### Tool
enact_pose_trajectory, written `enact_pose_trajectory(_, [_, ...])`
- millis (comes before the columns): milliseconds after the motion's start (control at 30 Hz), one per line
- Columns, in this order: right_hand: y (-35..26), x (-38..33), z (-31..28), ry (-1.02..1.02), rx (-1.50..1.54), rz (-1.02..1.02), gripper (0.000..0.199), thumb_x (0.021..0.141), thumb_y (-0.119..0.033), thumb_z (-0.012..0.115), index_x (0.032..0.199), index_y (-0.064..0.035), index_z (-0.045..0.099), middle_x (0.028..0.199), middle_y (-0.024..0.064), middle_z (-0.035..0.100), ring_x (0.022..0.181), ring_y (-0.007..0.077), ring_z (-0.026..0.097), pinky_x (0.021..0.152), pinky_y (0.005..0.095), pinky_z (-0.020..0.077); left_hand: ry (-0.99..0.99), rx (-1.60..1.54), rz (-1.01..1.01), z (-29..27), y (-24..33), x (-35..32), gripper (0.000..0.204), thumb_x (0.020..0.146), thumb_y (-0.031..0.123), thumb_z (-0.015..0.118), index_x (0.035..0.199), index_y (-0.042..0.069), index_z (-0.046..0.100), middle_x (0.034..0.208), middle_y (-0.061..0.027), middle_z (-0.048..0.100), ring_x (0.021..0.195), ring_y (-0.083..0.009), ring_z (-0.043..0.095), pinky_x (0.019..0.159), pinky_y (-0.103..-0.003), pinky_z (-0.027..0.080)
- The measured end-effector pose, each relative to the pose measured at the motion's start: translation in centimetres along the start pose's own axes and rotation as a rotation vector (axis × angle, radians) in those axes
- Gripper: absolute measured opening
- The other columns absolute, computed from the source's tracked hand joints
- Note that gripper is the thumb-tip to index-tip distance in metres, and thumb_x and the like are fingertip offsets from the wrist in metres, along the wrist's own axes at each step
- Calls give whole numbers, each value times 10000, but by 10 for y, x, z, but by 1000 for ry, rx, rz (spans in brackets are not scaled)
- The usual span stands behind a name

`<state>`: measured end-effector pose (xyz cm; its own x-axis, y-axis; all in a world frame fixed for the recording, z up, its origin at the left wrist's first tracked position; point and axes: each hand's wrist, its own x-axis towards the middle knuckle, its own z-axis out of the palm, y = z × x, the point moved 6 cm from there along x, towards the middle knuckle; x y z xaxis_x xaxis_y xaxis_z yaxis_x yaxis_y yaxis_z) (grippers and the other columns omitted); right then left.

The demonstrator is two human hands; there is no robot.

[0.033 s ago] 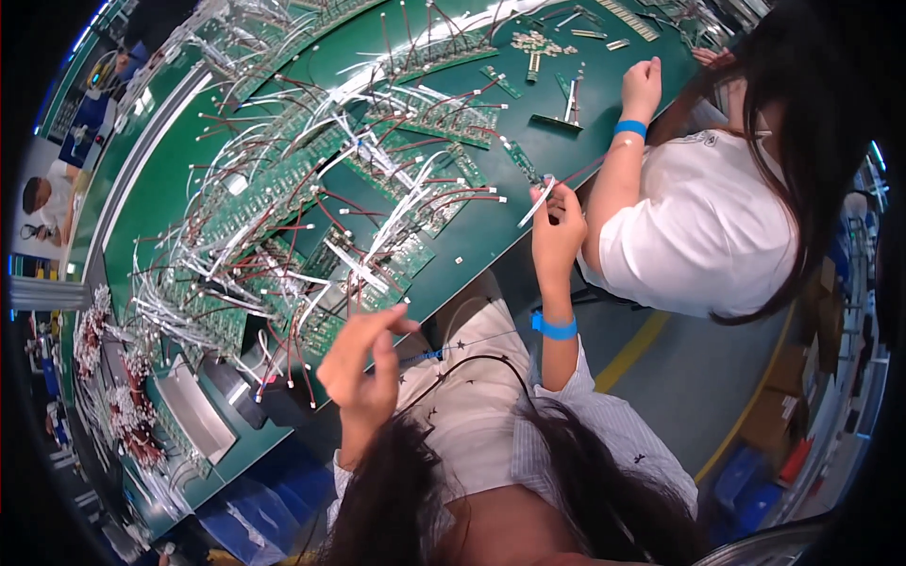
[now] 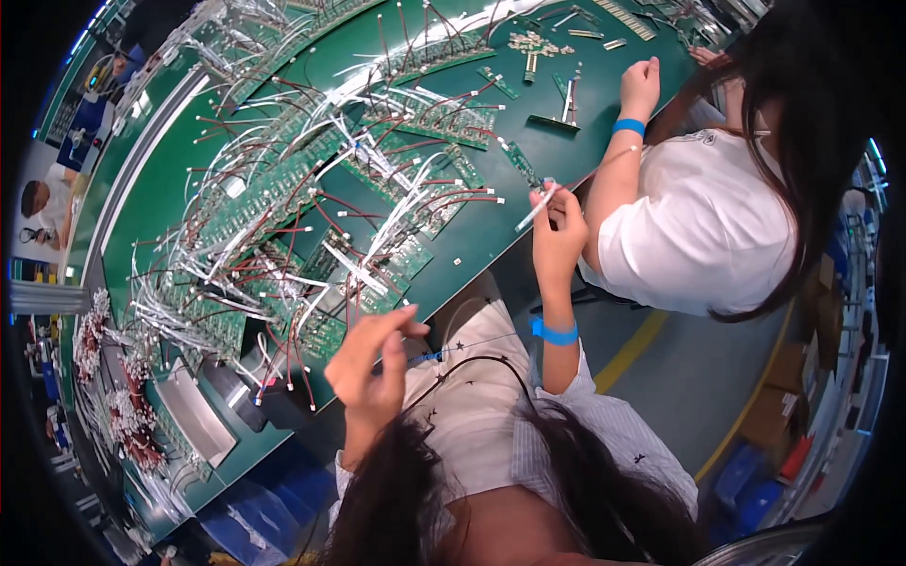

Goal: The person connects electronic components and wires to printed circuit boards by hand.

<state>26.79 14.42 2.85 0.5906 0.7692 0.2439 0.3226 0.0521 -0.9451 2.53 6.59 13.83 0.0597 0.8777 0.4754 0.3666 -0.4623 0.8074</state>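
Observation:
My right hand [image 2: 559,236] is closed in a pinch on a narrow green circuit board [image 2: 521,164], just past the table's near edge. A white cable [image 2: 536,208] crosses its fingertips, and a thin reddish wire [image 2: 607,163] runs off toward the neighbour's arm. My left hand [image 2: 366,368] hovers by the table edge above my lap, fingers loosely bent and the thumb apart, with nothing visible between them. Nearest to it lie green circuit boards [image 2: 321,335] with white and red-brown wires attached. A blue wrist strap [image 2: 555,331] is on my right wrist.
Many wired circuit boards [image 2: 274,189] cover the green table [image 2: 486,250]. Small gold-coloured parts [image 2: 536,44] lie in a pile at the far side. Close on my right sits a person in white [image 2: 698,222]. A metal tray [image 2: 195,412] and wire bundles [image 2: 132,424] are at left.
My left hand has shifted slightly right and down. The reddish wire from the held board has swung farther out to the right; my right hand stays nearly in place.

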Motion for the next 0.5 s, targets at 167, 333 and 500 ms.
enact_pose_trajectory(167, [-53,-40,-9,-238,435,5,244,738,36,617,971,26,543,887,60,561,780,96,539,705,216,435,-163,-114,-141,33,-8,2,224,781,-67,497,992,-59,572,806,-144,634,732,-209,610,686,-283,469])
enact_pose_trajectory(333, [-86,-70,-4,-541,433,-108,261,685,31,657,928,16,562,869,75,577,770,123,562,677,227,455,-104,-601,-384,49,-18,-1,395,800,-33,508,1185,-69,428,1070,-182,564,1001,-222,544,878,-303,399])
enact_pose_trajectory(500, [-89,-84,9,-734,404,-55,265,683,-15,677,923,-1,566,854,61,587,737,121,571,666,231,457,-74,-767,-461,42,-26,-4,385,837,61,521,1162,-113,412,1085,-226,538,1024,-268,519,903,-346,385])
